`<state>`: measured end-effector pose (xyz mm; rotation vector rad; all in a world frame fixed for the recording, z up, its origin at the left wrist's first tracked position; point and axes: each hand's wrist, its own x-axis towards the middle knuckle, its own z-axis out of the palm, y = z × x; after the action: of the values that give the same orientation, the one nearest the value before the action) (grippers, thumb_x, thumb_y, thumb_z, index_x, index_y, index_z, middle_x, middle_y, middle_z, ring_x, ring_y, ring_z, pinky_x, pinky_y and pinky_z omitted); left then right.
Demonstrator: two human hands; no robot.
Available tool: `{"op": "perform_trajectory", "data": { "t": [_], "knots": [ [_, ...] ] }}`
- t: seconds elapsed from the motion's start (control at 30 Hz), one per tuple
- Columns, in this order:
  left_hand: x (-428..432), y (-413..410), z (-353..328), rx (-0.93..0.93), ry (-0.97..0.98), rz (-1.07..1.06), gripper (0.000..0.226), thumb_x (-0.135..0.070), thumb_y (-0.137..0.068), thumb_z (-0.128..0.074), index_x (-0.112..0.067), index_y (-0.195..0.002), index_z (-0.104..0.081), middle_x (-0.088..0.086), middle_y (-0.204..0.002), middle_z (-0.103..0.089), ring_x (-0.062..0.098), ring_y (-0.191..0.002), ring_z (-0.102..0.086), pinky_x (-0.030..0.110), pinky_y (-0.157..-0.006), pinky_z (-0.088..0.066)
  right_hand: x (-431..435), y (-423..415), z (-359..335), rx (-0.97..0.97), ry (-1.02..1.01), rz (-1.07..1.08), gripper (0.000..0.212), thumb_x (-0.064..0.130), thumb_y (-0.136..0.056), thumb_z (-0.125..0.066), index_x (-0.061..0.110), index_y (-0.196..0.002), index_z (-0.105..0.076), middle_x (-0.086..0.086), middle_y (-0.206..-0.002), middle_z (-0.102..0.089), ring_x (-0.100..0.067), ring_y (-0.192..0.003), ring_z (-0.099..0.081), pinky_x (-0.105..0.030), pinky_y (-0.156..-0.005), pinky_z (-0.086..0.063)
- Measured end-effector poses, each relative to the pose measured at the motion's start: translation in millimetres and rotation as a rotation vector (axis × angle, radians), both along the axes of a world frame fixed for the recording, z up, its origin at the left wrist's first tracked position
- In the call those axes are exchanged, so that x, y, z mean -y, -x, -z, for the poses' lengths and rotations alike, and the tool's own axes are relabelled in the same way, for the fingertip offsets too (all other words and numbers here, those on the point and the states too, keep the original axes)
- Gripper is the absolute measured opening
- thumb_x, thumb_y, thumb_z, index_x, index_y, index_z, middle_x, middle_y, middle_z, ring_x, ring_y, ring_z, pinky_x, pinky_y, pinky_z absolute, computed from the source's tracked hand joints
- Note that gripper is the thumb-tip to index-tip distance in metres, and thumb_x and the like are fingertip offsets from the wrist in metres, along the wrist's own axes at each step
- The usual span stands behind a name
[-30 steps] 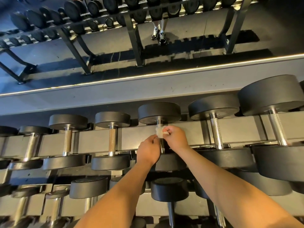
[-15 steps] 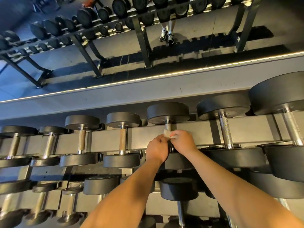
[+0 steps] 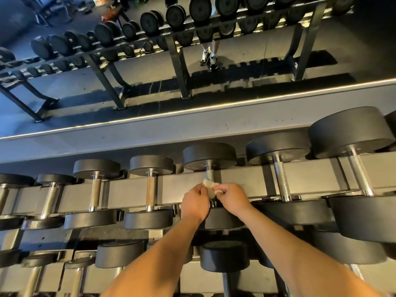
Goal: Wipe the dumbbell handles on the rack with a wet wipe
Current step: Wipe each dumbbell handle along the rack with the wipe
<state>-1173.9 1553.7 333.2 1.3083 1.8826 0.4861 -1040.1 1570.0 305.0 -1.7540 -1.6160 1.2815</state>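
Currently both hands are at the upper rail of the rack (image 3: 132, 190), mid-row. My left hand (image 3: 196, 203) and right hand (image 3: 232, 198) each pinch the wet wipe (image 3: 210, 186), fingers (image 3: 221, 188) curled tight on it. Wipe lies against the dumbbell handle (image 3: 209, 174); knurled steel shows above it, lower part hidden behind my hands.

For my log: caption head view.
Left hand and right hand pinch a small white wet wipe at a knurled steel dumbbell handle.
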Motion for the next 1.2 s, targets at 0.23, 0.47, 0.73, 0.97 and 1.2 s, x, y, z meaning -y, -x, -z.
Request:
{"op": "perform_trajectory", "data": {
  "t": [0.23,0.47,0.73,0.97,1.2],
  "knots": [
    [1,2,-1,0.009,-0.009,-0.002,0.037,-0.034,-0.107,-0.037,-0.028,-0.134,-0.063,-0.008,-0.111,-0.070,0.005,-0.096,-0.063,0.026,-0.088,-0.052,-32,7,-15,-0.068,-0.078,0.130,0.034,0.016,-0.101,-0.054,0.021,-0.134,-0.062,-0.003,-0.144,-0.050,-0.012,-0.118,-0.051,-0.014,-0.093,-0.039],
    [2,2,-1,0.013,-0.045,-0.033,0.037,-0.031,-0.108,-0.038,-0.023,-0.139,-0.058,-0.013,-0.107,-0.064,-0.007,-0.084,-0.055,0.011,-0.076,-0.040,-27,19,-11,-0.076,-0.036,0.123,0.037,0.008,-0.101,-0.052,0.020,-0.135,-0.063,-0.005,-0.136,-0.061,-0.019,-0.118,-0.059,-0.024,-0.095,-0.049],
    [1,3,3,0.021,-0.060,-0.044,0.039,-0.033,-0.107,-0.040,-0.026,-0.141,-0.058,-0.006,-0.127,-0.068,0.001,-0.102,-0.061,0.018,-0.092,-0.047,-27,13,-7,-0.143,-0.032,0.178,0.031,0.017,-0.101,-0.051,0.025,-0.130,-0.060,0.002,-0.122,-0.062,-0.008,-0.098,-0.058,-0.021,-0.079,-0.052],
    [2,2,3,0.043,-0.053,-0.063,0.042,-0.037,-0.106,-0.042,-0.027,-0.144,-0.055,-0.004,-0.135,-0.065,0.008,-0.116,-0.061,0.035,-0.108,-0.048,-39,20,-9,-0.228,-0.002,0.053,0.039,0.022,-0.105,-0.048,0.027,-0.143,-0.055,0.000,-0.143,-0.054,-0.011,-0.123,-0.050,-0.020,-0.094,-0.041],
    [3,1,-1,0.035,-0.034,-0.059,0.041,-0.034,-0.107,-0.041,-0.024,-0.145,-0.053,-0.002,-0.136,-0.064,0.010,-0.117,-0.060,0.031,-0.105,-0.048,-32,16,-4,-0.158,-0.018,0.071,0.039,0.013,-0.100,-0.057,0.022,-0.137,-0.061,-0.006,-0.141,-0.059,-0.019,-0.125,-0.056,-0.024,-0.099,-0.043]
  ]
}}
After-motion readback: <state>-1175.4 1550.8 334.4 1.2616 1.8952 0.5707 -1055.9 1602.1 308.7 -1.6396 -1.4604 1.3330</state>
